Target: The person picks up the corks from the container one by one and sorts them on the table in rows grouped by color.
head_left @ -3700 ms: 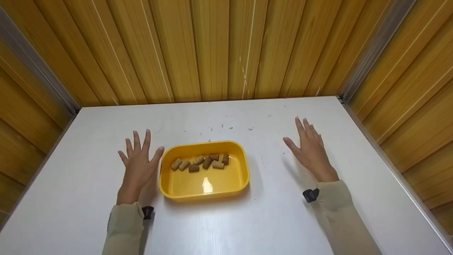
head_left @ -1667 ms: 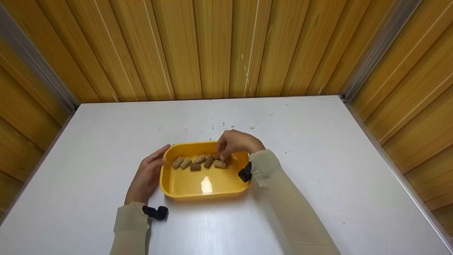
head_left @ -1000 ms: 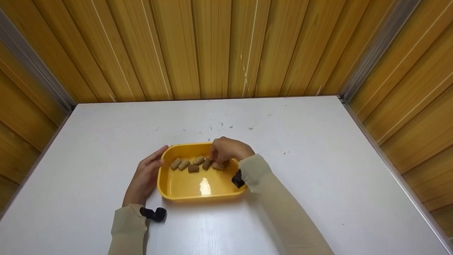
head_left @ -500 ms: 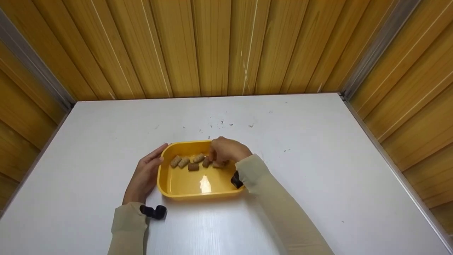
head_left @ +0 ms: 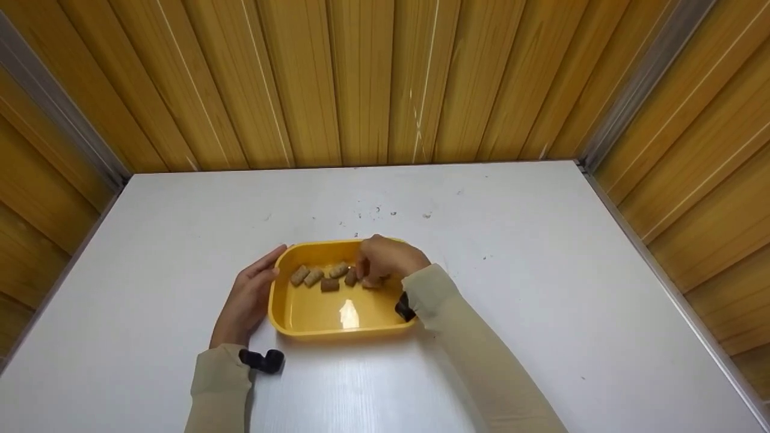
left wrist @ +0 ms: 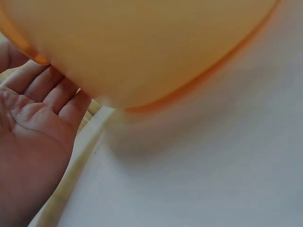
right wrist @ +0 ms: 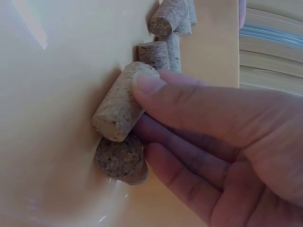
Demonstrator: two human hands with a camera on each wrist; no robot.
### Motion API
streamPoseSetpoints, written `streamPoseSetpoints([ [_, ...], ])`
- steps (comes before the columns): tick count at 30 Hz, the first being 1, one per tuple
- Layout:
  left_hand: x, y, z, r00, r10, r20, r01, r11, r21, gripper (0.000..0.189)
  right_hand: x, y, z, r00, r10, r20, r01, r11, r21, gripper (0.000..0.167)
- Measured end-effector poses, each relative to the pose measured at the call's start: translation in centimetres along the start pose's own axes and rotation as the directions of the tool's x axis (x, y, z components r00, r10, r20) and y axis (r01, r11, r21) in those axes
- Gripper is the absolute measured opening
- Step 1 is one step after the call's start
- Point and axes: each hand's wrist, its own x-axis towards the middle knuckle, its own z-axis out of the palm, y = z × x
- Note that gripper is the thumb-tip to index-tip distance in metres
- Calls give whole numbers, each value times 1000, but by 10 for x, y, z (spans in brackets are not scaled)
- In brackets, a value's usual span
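Observation:
A yellow plastic tray (head_left: 337,331) stands on the white table with several short corks in it, such as this brown cork (head_left: 329,285). My left hand (head_left: 243,300) holds the tray at its left end, thumb at the rim and fingers along the outside towards the far corner. Inside the tray's right half, my right hand (head_left: 385,258) pinches a light cork (right wrist: 118,104), its thumb on the cork's upper end. A dark cork (right wrist: 122,161) lies right under that one, close to the curled lower fingers. Other corks (right wrist: 168,18) lie beyond the thumb.
Small dark flecks (head_left: 378,209) mark the white table (head_left: 511,228) behind the tray. Yellow wood-patterned panels (head_left: 361,84) close off the back and both sides. Each wrist carries a black camera mount, the left mount (head_left: 263,361) hanging beside the tray.
Both hands have come in from either side of the tray, the left to its rim, the right down among the corks. Lately the right hand has covered more of the light cork.

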Motion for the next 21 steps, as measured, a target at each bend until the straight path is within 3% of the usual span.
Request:
streamPoseSetpoints([
  [8,0,-1,-1,1000,0,15,0,1000,-19,55,0,4,-2,999,-47,19,46,999,27,9],
  [21,0,-1,-2,1000,1,7,-1,1000,-18,54,0,9,-8,994,-107,26,103,986,132,17],
])
